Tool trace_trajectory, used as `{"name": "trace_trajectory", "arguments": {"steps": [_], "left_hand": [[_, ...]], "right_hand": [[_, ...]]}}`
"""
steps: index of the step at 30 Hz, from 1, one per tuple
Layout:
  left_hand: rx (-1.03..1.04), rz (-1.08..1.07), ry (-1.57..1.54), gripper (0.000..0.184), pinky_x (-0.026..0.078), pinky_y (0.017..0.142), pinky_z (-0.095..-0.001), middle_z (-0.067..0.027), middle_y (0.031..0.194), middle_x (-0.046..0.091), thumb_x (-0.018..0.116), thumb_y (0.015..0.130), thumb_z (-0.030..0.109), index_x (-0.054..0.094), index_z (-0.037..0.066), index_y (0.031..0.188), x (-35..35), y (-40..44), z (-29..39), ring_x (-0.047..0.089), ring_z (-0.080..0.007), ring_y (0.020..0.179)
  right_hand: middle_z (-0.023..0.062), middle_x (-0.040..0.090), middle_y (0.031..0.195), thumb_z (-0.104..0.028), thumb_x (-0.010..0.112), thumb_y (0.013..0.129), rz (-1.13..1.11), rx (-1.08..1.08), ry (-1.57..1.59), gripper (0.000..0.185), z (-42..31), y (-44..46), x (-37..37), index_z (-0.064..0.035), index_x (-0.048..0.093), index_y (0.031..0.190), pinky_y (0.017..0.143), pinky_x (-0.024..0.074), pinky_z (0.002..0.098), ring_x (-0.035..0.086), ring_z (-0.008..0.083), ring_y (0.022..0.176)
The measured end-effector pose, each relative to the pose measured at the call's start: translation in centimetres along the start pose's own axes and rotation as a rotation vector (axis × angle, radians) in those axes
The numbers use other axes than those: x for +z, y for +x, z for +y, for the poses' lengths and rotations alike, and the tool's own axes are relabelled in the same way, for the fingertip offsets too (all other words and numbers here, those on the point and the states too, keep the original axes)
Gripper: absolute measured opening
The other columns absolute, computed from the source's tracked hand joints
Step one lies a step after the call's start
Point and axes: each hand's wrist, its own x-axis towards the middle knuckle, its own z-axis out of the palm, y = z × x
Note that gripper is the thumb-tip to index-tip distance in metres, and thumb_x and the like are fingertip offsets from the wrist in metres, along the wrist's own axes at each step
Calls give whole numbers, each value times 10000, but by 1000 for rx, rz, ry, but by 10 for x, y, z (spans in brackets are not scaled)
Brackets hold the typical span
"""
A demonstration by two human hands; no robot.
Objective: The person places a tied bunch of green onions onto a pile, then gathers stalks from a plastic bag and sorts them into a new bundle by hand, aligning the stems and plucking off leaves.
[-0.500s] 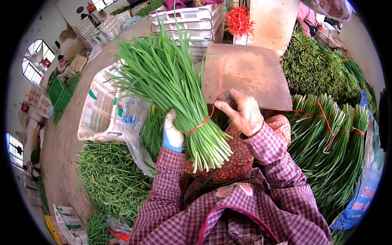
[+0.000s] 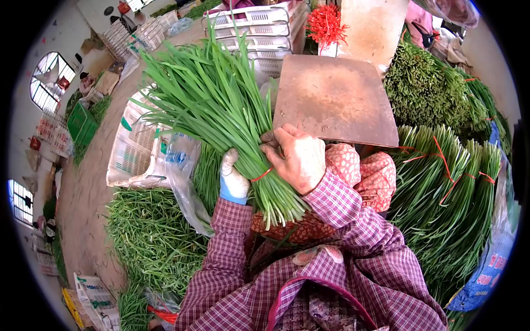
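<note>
A bunch of garlic chives [image 2: 226, 105] slants across my lap, leaves up to the left and pale cut ends down to the right. My left hand [image 2: 234, 179], in a white and blue glove, is closed around its left side. A thin red tie [image 2: 262, 174] circles the lower stalks. Bare and curled, my right hand [image 2: 298, 157] grips the bunch's right edge just above the tie, thumb and fingers pressed to the stalks. The tie's free end is hidden.
A brown board [image 2: 337, 102] stands ahead of my knees. Tied chive bundles [image 2: 441, 182] lie on the right, loose greens [image 2: 154, 237] on the left. A white crate [image 2: 132, 143] and stacked crates [image 2: 254, 27] are beyond. Red ties [image 2: 327, 26] hang in a cluster.
My right hand has moved left and down from the red tie's raised end onto the stalks. That end is no longer visible. The bunch has shifted slightly left.
</note>
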Motion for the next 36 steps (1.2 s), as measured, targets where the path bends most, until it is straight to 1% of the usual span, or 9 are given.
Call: {"name": "trace_trajectory", "arguments": {"steps": [18,21,25,28,29,30,31,33,36], "left_hand": [[28,46,26,594,451,956,-390,-123,1232,560,541,872,445,470,26,1288,-1,1,-2,557,-248,1095],[54,75,73,556,453,950,-375,-126,1220,564,513,895,443,481,31,1267,5,2,2,559,-237,1085],[62,129,2,559,435,992,-405,-128,1267,537,555,877,391,463,22,1286,-2,6,6,545,-253,1127],[153,146,79,582,409,1015,-412,-129,1286,520,560,871,397,446,20,1301,-3,12,10,519,-260,1154],[140,177,124,605,373,1038,-409,-125,1318,492,564,868,406,429,23,1317,-3,9,14,481,-258,1185],[128,209,153,615,360,1040,-405,-120,1330,475,562,865,409,422,23,1321,2,8,16,458,-257,1198],[101,295,118,608,352,1040,-404,-116,1325,474,553,863,403,423,19,1316,-4,12,14,446,-256,1197],[-3,169,-95,606,335,1048,-406,-106,1354,448,568,864,389,414,34,1330,9,17,18,429,-254,1206],[-17,176,-168,570,336,1063,-447,-143,1325,476,512,896,356,403,1,1328,33,40,10,436,-278,1236]], "right_hand": [[132,610,848,-103,566,899,44,25,498,109,4,-16,14,-16,528,952,648,482,333,630,265,741],[27,609,852,-158,518,951,-198,340,1036,139,11,-6,8,-20,507,968,543,426,243,520,75,663],[-7,563,813,-226,494,971,-525,388,1633,161,17,7,-42,-69,501,1003,475,332,155,455,55,602],[31,652,950,-322,432,994,-783,202,1062,338,45,10,-76,-50,620,1062,617,446,213,596,94,788],[94,668,1026,-361,430,988,-709,248,762,403,52,9,-75,-34,644,1089,724,494,305,635,176,879],[171,655,1039,-470,462,941,-414,-51,406,496,79,4,-55,-39,627,1122,810,496,384,634,292,941],[223,630,1056,-591,489,867,-402,139,41,622,86,-3,-50,-40,631,1119,864,470,449,602,372,992],[249,630,1024,-719,532,754,-439,106,127,784,88,-6,-37,-9,654,1064,863,466,458,608,375,983],[293,528,1213,-718,662,630,-375,-106,353,1062,73,18,-22,45,381,1314,992,403,430,516,390,1146]]}}
